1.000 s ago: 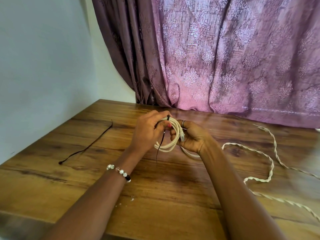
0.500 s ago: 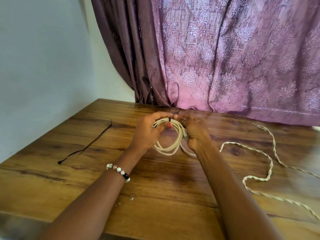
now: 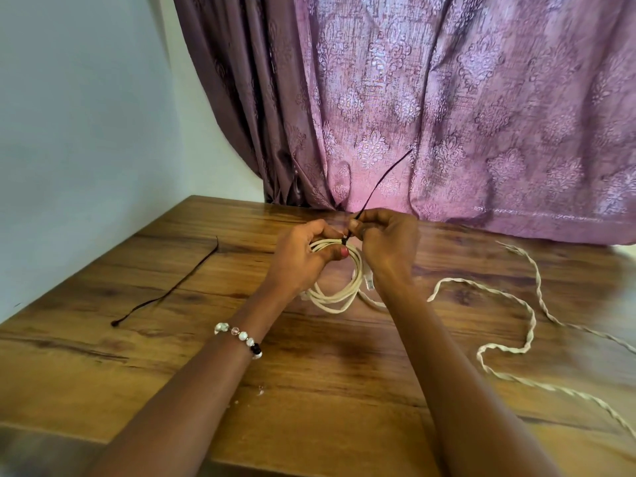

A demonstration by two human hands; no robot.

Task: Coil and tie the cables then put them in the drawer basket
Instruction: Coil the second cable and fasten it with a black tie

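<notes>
Left hand (image 3: 303, 259) grips the white cable coil (image 3: 339, 277) just above the surface (image 3: 309, 390); right hand (image 3: 385, 239) pinches the black tie (image 3: 378, 182) at the coil's top. Risks: tie slips from the pinch before it cinches, or the left grip loosens and the loops spring apart. The twisted cable (image 3: 499, 332) lies loose to the right. Versus a second ago: tie tail now pulled up toward the curtain (image 3: 447, 98), no longer dangling. Spare tie (image 3: 165, 290) unmoved.
</notes>
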